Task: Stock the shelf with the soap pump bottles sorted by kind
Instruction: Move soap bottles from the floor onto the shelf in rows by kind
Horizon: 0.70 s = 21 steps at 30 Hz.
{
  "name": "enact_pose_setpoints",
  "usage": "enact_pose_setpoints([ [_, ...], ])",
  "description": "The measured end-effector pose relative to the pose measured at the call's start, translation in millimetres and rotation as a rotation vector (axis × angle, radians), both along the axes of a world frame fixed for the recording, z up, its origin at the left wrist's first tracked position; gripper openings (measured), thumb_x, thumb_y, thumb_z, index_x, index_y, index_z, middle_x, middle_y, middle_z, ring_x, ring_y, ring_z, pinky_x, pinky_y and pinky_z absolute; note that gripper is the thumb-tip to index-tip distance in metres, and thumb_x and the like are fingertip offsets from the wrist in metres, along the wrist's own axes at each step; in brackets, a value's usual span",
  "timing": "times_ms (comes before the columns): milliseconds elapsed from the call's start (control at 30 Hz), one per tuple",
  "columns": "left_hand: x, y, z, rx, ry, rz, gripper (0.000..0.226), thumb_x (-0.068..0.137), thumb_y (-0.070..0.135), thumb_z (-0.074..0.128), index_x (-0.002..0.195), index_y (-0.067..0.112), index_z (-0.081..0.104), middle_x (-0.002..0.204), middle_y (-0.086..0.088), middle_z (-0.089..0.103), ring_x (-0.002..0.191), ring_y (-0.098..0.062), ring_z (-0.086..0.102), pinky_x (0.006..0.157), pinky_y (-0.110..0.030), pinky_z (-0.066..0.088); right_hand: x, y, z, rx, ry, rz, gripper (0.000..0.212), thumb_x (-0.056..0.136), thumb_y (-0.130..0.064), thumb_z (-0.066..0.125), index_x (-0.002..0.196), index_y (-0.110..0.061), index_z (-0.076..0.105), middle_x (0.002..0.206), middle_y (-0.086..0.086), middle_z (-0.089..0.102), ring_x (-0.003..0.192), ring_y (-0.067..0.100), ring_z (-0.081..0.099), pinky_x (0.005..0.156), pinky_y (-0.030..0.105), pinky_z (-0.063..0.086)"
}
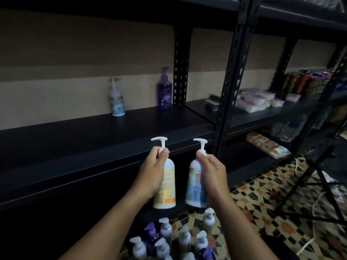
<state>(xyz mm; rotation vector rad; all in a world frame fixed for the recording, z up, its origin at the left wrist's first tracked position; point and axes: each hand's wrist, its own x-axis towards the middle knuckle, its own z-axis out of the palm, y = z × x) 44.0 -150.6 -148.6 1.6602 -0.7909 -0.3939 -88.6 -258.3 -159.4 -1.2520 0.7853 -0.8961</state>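
Standing on the shelf (93, 139) are a blue bottle (116, 98) and, right of it, a purple bottle (164, 91), while below the shelf's front edge my left hand (152, 172) grips a yellow bottle (167, 182) and my right hand (213, 175) grips another blue one (193, 186), above the spare bottles (174, 239) on the floor.

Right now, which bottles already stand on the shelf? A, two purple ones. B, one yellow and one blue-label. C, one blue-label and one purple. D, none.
C: a blue-label bottle and a purple bottle stand apart at the back of the shelf; the yellow bottle is held in the left hand.
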Motion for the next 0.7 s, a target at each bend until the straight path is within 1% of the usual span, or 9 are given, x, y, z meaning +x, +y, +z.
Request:
enact_pose_setpoints([
  [33,-0.4,-0.1,-1.2,-0.007,-0.019,0.022,0.031,0.104,0.055,0.048,0.092,0.029,0.059,0.072,0.009,0.06,0.072,-0.018,0.057,0.074,-0.043,0.047,4.9,1.5,-2.4,-0.011,0.024,-0.028,0.038,0.095,-0.048,0.066,0.077,-0.015,0.062,0.066,0.001,0.061,0.063,0.019,0.059,0.064,0.039,0.051],
  [100,-2.4,0.5,0.9,-0.036,-0.029,0.039,0.033,0.097,0.06,0.059,0.085,0.029,0.057,0.068,0.009,0.06,0.068,-0.018,0.058,0.07,-0.042,0.048,11.6,3.6,-4.7,-0.082,0.068,-0.059,0.044,0.095,-0.053,0.063,0.07,-0.017,0.057,0.064,-0.004,0.058,0.062,0.015,0.056,0.066,0.04,0.048],
  [167,-4.6,2.4,6.1,-0.029,-0.03,0.042,0.035,0.086,0.059,0.075,0.089,0.027,0.058,0.078,0.004,0.067,0.074,-0.02,0.065,0.071,-0.041,0.053,14.1,7.5,-3.9,-0.195,0.14,-0.036,0.051,0.095,-0.056,0.062,0.067,-0.014,0.053,0.062,-0.004,0.056,0.061,0.012,0.053,0.064,0.04,0.046],
  [267,-4.1,4.4,10.6,0.039,-0.072,0.07,0.044,0.074,0.043,0.089,0.099,0.025,0.057,0.09,0.004,0.069,0.085,-0.018,0.067,0.075,-0.04,0.056,17.4,14.4,-4.6,-0.233,0.189,0.018,0.06,0.096,-0.059,0.058,0.077,-0.003,0.055,0.067,0.002,0.058,0.063,0.015,0.055,0.066,0.04,0.048],
  [367,-3.0,5.4,9.8,0.085,-0.105,0.118,0.049,0.07,0.034,0.09,0.102,0.028,0.053,0.092,0.007,0.066,0.086,-0.017,0.066,0.075,-0.038,0.057,19.6,18.6,-2.2,-0.2,0.182,0.037,0.06,0.094,-0.062,0.059,0.079,-0.004,0.056,0.069,0.002,0.062,0.065,0.018,0.059,0.068,0.04,0.051],
  [500,-2.8,7.0,8.6,0.119,-0.142,0.212,0.058,0.065,0.039,0.09,0.103,0.027,0.049,0.1,0.008,0.065,0.092,-0.014,0.063,0.073,-0.032,0.051,22.4,19.5,0.2,-0.212,0.203,0.052,0.055,0.074,-0.065,0.08,0.084,-0.013,0.065,0.082,0.005,0.074,0.08,0.026,0.072,0.076,0.048,0.06],
  [567,-2.8,8.4,8.7,0.122,-0.15,0.241,0.054,0.062,0.038,0.091,0.095,0.02,0.051,0.093,0.004,0.067,0.085,-0.015,0.064,0.065,-0.028,0.047,23.3,19.1,0.8,-0.211,0.215,0.033,0.061,0.062,-0.067,0.085,0.083,-0.014,0.064,0.081,0.006,0.073,0.076,0.024,0.071,0.075,0.051,0.061],
  [633,-2.5,11.0,8.7,0.104,-0.149,0.248,0.052,0.06,0.035,0.093,0.087,0.015,0.053,0.085,0.002,0.068,0.079,-0.017,0.065,0.059,-0.026,0.046,22.6,18.8,1.8,-0.233,0.206,0.002,0.062,0.057,-0.065,0.088,0.082,-0.014,0.061,0.079,0.006,0.071,0.072,0.024,0.068,0.074,0.053,0.06],
  [700,-1.5,14.7,8.4,0.077,-0.164,0.228,0.05,0.058,0.035,0.095,0.083,0.015,0.056,0.08,0.002,0.069,0.076,-0.018,0.066,0.058,-0.024,0.048,20.0,17.8,3.6,-0.236,0.193,0.003,0.062,0.055,-0.061,0.091,0.083,-0.014,0.062,0.08,0.006,0.072,0.079,0.031,0.071,0.074,0.055,0.06],
])
